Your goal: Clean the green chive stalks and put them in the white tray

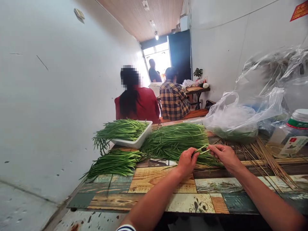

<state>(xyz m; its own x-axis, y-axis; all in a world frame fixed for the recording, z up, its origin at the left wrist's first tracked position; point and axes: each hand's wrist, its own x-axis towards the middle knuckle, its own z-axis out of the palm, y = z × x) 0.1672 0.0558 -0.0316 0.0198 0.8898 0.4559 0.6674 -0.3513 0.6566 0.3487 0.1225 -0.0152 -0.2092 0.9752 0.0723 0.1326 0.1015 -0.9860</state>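
My left hand [189, 162] is closed around a few thin green chive stalks [201, 149], whose pale ends point right. The fingertips of my right hand [224, 156] pinch at those ends; whether they also hold a skewer is too small to tell. Just behind both hands a wide heap of chives [176, 138] lies on the patterned table [163, 179]. Farther left, more chives [124, 129] overflow a white plastic tray [142, 140]. In front of this tray rests a separate chive bundle [114, 163]. Thin brown skewers [270, 160] are spread to the right of my right hand.
A clear plastic bag [232, 120] with something green at its bottom stands behind the skewers. A plastic jar [295, 134] with a green-banded lid is at the far right. Beyond the table sit people in a red top [146, 102] and a plaid shirt [173, 99].
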